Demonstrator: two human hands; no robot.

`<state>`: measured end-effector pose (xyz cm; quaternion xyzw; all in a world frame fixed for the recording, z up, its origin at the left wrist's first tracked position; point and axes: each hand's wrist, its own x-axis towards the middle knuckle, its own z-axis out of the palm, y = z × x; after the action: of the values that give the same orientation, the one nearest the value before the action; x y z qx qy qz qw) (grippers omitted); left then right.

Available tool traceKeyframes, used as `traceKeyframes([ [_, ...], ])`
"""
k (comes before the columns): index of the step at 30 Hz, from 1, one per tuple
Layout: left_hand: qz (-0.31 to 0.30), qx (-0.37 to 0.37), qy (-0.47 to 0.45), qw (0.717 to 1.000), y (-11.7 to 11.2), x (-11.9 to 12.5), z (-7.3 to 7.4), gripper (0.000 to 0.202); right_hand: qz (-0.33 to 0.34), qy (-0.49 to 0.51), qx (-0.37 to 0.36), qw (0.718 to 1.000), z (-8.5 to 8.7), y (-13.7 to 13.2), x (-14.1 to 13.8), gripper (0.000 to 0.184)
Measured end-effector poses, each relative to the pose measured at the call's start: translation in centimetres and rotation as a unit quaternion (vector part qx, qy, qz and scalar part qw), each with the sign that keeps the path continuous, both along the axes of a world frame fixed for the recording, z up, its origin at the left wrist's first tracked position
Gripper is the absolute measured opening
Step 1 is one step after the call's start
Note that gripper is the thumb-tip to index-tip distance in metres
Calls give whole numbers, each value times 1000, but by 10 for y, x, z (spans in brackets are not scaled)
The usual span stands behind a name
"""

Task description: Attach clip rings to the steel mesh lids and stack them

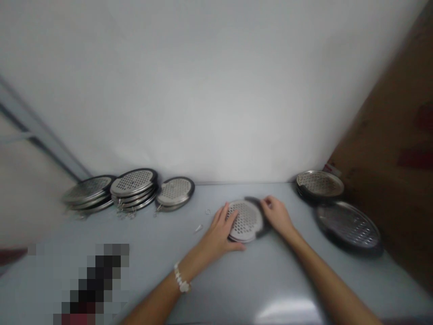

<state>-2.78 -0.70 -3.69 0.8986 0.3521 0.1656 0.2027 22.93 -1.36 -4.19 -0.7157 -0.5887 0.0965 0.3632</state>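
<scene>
White wall [203,90] fills the view ahead, meeting a pale grey desk [270,280] along its far edge, with a sheet of brown cardboard [385,135] standing at the right. Near the middle of the desk I hold a perforated steel disc [244,221] between my two hands, tilted slightly off the surface, with a dark rim showing along its far and right edges. My left hand [219,230] grasps it from the near left, fingers spread over the holes and thumb tucked against the lower edge. A white beaded bracelet [181,277] circles that wrist. My right hand [275,212] grips the far right of the rim with curled fingers.

Along the wall to my left stand a low stack of discs [88,189], a taller stack [133,187] and a single disc [176,192], each leaning a little, with small metal clips at their near edges. To my right, a stacked pair of discs [320,184] sits by the wall, just beside a larger dark oval tray [348,228]. Two tiny pieces [198,229] lie just left of my left hand. A pixelated patch [96,284] covers something at the near left.
</scene>
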Motion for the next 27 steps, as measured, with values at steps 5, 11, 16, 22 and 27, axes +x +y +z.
traceKeyframes([
  [5, 16, -54, -18, 998, 11, -11, 12, 110, 8, -6, 8, 1000, -5, 3, 5, 28],
  [11, 29, -67, -51, 996, 17, -12, 18, 101, 15, -11, 18, 1000, -7, 3, 1, 26],
  [16, 38, -55, -57, 996, 14, -6, 13, 98, 28, -3, 21, 999, -6, 1, -7, 25],
  [22, 23, -14, -37, 999, 12, -2, 9, 94, 41, 48, 26, 998, -3, -2, -15, 26],
  [27, 9, 36, 23, 999, 13, -4, 13, 90, 45, 141, 20, 989, -1, 1, -10, 26],
])
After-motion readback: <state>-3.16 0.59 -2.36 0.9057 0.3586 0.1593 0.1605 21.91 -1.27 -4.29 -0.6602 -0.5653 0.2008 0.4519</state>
